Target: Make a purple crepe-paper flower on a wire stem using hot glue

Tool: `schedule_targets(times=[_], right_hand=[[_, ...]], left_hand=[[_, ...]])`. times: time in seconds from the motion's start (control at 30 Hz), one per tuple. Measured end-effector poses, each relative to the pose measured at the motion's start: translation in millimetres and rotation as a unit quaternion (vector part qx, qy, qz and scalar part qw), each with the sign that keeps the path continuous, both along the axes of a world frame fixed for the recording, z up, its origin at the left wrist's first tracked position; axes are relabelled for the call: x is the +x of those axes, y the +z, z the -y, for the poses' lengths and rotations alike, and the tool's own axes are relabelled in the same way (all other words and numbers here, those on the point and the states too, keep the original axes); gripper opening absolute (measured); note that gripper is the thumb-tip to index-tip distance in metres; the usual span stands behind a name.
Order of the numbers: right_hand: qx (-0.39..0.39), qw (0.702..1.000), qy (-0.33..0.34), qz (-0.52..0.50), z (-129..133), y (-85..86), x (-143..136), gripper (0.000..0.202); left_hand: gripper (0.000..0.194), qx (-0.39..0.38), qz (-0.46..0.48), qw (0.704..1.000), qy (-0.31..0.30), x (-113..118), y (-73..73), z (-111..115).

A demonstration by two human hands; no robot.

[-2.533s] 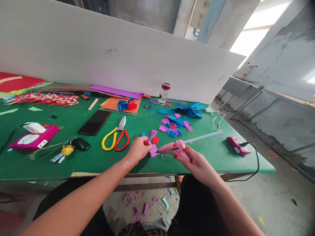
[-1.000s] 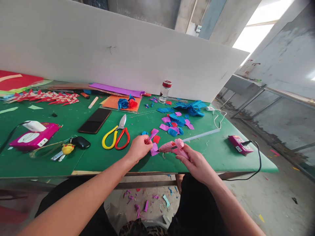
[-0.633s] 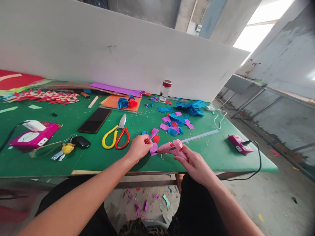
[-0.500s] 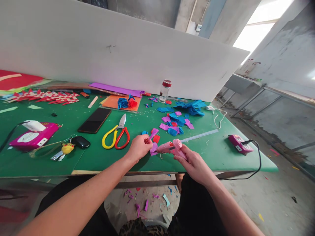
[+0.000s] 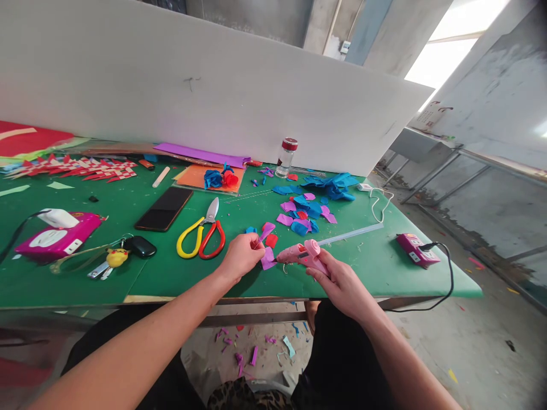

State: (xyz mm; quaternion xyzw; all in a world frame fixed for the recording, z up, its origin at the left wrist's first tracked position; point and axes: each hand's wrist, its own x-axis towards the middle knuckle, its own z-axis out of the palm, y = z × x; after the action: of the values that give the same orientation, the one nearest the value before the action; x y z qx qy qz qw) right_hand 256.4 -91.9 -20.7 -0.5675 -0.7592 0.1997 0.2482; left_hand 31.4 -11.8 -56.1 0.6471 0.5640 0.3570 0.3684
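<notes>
The purple paper [image 5: 268, 261] over the green table [image 5: 171, 279], pinched by fingertips of the left hand [image 5: 241, 256], seems light and fragile, best taken by its edge, while the right hand [image 5: 343, 283] grips the pink glue gun [image 5: 304, 254] around its handle.

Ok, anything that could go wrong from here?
The glue gun has its tip close to the left hand, which pinches purple paper; if hot, it might burn that hand. Also, the clear stick jutting behind could brush the loose paper pieces if the right hand swings.
</notes>
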Motion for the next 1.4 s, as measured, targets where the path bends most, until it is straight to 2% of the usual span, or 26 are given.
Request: schedule_targets(times=[0.33, 0.97, 1.17, 1.4], right_hand=[[0.003, 1.0, 0.025, -0.018, 0, -1.3, -9, 0.026], [0.008, 1.0, -0.019, -0.02, 1, 5.4, -5, 0.028], [-0.045, 0.994, -0.019, -0.102, -1, 8.5, 8, 0.029], [-0.128, 0.959, -0.043, -0.248, 1, 14.1, 29, 0.036]], left_hand=[[0.007, 0.001, -0.006, 1.0, 0.001, 1, 0.6, 0], [0.008, -0.002, 0.007, 1.0, -0.009, 0, -1.4, 0], [0.01, 0.0, 0.017, 1.0, -0.008, 0, -1.7, 0], [0.01, -0.014, 0.045, 0.999, -0.015, -2, -4.0, -2]])
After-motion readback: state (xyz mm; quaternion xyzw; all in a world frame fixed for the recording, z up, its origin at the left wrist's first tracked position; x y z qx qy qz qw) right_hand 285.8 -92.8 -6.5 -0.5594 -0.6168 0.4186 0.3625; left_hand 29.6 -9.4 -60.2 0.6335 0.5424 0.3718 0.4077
